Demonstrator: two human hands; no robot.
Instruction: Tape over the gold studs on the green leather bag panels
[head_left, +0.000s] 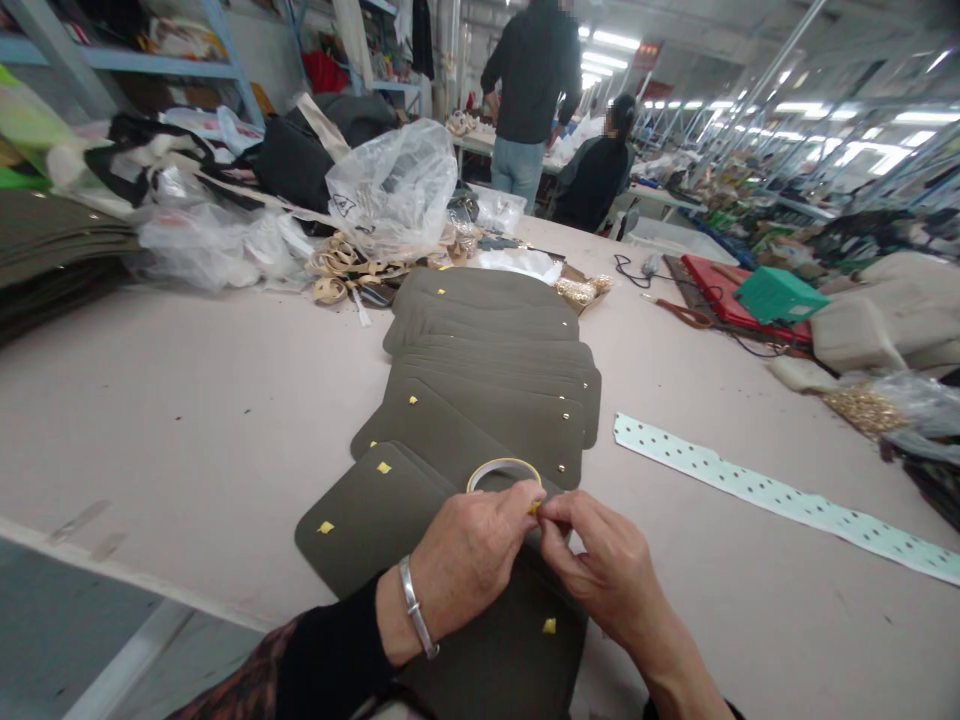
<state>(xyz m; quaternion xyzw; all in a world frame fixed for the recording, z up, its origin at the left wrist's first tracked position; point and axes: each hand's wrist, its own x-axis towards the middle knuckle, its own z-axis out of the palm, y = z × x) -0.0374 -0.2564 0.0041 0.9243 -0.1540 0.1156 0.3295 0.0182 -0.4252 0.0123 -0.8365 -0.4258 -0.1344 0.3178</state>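
Note:
My left hand, with a silver bangle at the wrist, is closed around a roll of yellow tape. Thumb and fingertips of my right hand pinch a small yellow end of tape right beside it. Both hands are over olive-green flat panels with rounded corners, fanned in an overlapping row along the table. Bits of yellow tape stick to several panels, and small gold metal pieces show near their right edges. My hands hide part of the nearest panels.
A pale green dotted strip lies to the right. Behind it are a red flat item and a green box. Plastic bags and straps line the back. More dark panels are stacked at left. Two people are beyond the table.

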